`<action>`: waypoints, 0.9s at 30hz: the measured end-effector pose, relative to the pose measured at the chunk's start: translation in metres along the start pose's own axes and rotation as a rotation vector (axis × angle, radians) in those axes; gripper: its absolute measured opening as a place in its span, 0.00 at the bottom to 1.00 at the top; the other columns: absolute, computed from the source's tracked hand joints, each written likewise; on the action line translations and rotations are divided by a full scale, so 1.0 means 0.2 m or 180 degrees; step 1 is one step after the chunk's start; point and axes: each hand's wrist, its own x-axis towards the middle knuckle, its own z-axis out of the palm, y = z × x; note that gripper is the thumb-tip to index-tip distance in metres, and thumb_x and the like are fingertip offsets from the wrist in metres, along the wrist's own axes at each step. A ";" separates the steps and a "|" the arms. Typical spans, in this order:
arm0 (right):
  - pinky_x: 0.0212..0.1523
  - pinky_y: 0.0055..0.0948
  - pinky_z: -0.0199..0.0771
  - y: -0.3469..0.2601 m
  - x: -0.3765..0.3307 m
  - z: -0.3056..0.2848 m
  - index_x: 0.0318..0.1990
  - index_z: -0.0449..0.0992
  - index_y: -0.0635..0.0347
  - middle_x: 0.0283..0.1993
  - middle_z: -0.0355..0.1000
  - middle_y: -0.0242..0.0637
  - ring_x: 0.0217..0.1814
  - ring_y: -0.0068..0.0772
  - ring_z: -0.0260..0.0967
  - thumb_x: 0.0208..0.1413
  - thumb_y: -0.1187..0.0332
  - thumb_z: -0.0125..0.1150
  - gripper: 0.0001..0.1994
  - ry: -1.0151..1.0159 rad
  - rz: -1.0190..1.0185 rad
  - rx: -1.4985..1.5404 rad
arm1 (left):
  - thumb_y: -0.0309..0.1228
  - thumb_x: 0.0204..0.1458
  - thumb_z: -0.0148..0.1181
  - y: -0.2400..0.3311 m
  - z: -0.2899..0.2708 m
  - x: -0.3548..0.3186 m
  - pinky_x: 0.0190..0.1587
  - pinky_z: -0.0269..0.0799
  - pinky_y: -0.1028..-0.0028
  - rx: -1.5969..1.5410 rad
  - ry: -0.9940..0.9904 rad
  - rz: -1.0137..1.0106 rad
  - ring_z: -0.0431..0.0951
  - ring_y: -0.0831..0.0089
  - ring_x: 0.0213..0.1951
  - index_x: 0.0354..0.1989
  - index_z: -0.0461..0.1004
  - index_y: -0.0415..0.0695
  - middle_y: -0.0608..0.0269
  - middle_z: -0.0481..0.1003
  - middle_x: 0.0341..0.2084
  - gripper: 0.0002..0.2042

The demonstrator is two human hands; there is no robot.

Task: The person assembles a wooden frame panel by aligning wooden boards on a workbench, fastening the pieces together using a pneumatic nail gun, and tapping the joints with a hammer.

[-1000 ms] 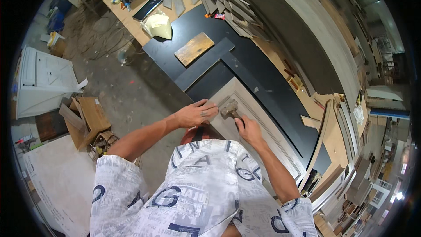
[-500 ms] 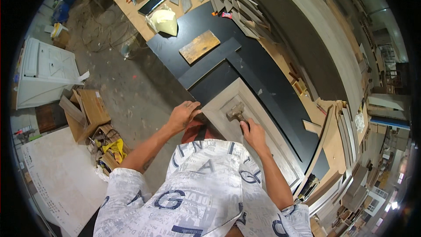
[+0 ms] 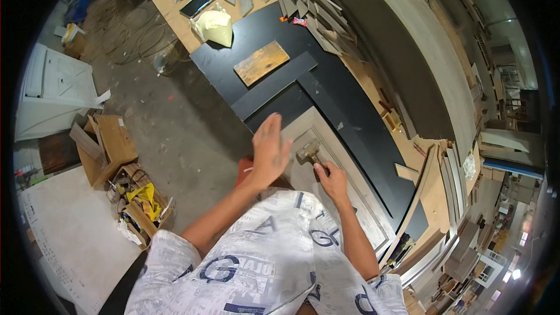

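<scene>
My right hand [image 3: 332,181] grips the handle of a short hammer [image 3: 308,150]. The hammer's blocky head is over a light grey wood-grain door panel [image 3: 350,184] with a recessed frame. Slightly blurred, my left hand [image 3: 271,150] is raised over the panel's near left corner with its fingers stretched out and nothing in it. Against the panel's far and right edges run dark strips [image 3: 274,84] that meet in a corner. Panel and strips lie on a large black board [image 3: 344,99]. Beyond the strips sits a worn wooden block [image 3: 261,63].
A pale yellow bag [image 3: 213,26], a dark flat device [image 3: 202,1] and a pile of grey offcuts [image 3: 326,14] occupy the table's far end. Long boards [image 3: 402,52] stand along the right. On the floor to the left are cardboard boxes [image 3: 111,146] and a white panel [image 3: 76,233].
My left hand has let go of the panel's corner and moved right and up over it, fingers now straightened. The hammer stays in nearly the same place in my right hand.
</scene>
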 end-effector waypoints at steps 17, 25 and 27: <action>0.43 0.49 0.72 -0.14 0.19 -0.38 0.42 0.77 0.62 0.34 0.78 0.54 0.40 0.60 0.75 0.60 0.55 0.61 0.17 0.0451 0.0011 -0.0389 | 0.32 0.49 0.66 -0.03 0.30 0.02 0.51 0.62 0.57 0.0622 -0.0224 -0.0210 0.67 0.51 0.48 0.54 0.68 0.34 0.47 0.68 0.44 0.25; 0.43 0.53 0.73 -0.26 0.45 -0.32 0.43 0.77 0.62 0.35 0.77 0.57 0.42 0.62 0.75 0.61 0.57 0.58 0.16 0.0293 -0.0191 -0.0671 | 0.36 0.56 0.61 -0.01 0.27 -0.04 0.52 0.61 0.56 0.0871 -0.0218 -0.0286 0.66 0.51 0.49 0.56 0.66 0.35 0.47 0.68 0.49 0.24; 0.42 0.54 0.73 -0.29 0.48 -0.31 0.43 0.77 0.62 0.34 0.77 0.59 0.41 0.64 0.75 0.62 0.57 0.58 0.16 0.0164 -0.0114 -0.0829 | 0.37 0.56 0.61 -0.02 0.26 -0.05 0.52 0.62 0.57 0.0923 -0.0314 -0.0318 0.66 0.51 0.50 0.56 0.66 0.35 0.47 0.68 0.49 0.24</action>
